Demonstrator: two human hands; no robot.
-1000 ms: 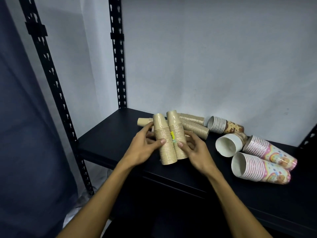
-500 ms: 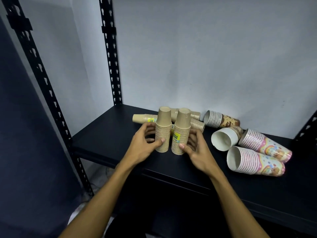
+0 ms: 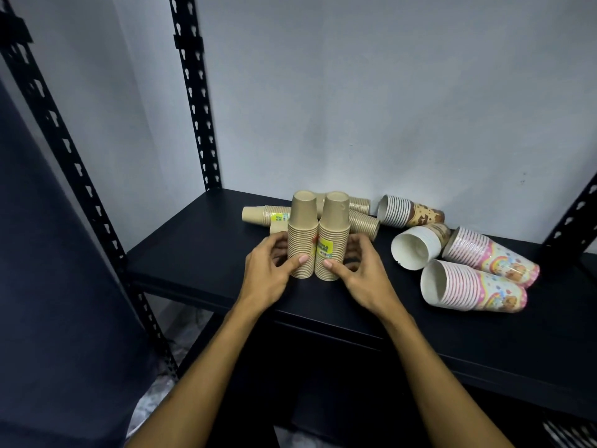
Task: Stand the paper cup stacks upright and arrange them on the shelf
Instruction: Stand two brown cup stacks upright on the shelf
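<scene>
The two upright stacks (image 3: 318, 236) hide most of the lying kraft stacks (image 3: 363, 218) behind them.

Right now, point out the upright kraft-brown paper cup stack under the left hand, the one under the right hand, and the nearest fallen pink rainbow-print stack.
Left upright kraft-brown paper cup stack (image 3: 303, 218): head view, top cup's side.
Right upright kraft-brown paper cup stack (image 3: 336, 218): head view, top cup's side.
Nearest fallen pink rainbow-print stack (image 3: 475, 286): head view, ribbed side.

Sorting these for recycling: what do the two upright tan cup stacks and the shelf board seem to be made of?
The two upright tan cup stacks look like unbleached kraft paper, matte, with thin rolled rims showing as fine ridges. The shelf board looks like matte black painted metal or laminate; which one is unclear.
</scene>
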